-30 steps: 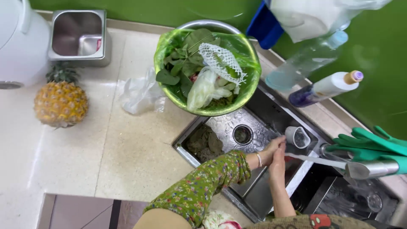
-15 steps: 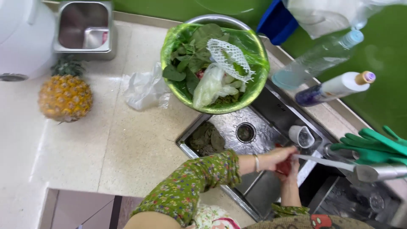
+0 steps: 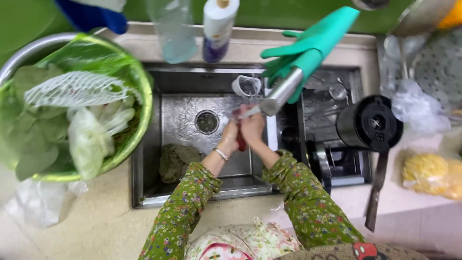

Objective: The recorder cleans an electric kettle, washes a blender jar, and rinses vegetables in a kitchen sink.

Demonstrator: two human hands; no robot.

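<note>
Under the faucet (image 3: 281, 91), left hand (image 3: 230, 136) and right hand (image 3: 252, 126) in closed grip on red item (image 3: 241, 143), sink (image 3: 180, 108) walls close around.

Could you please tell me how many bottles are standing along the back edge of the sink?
2: a clear bottle behind the sink's left end, and a white bottle with a purple base just right of it. Their tops are cropped; others may lie outside the frame.

Both hands, left hand (image 3: 230, 136) and right hand (image 3: 252, 126), sit under the tap (image 3: 281, 92), which crosses the sink (image 3: 183, 110) from the right, gloves (image 3: 308, 48) draped over it. Open basin lies left of them around the drain (image 3: 207, 122); a rag (image 3: 175, 161) fills the near-left corner. The bowl (image 3: 139, 125) overhangs the left rim. Bottles (image 3: 219, 29) line the back edge. A black jar (image 3: 369, 123) crowds the right basin.
</note>
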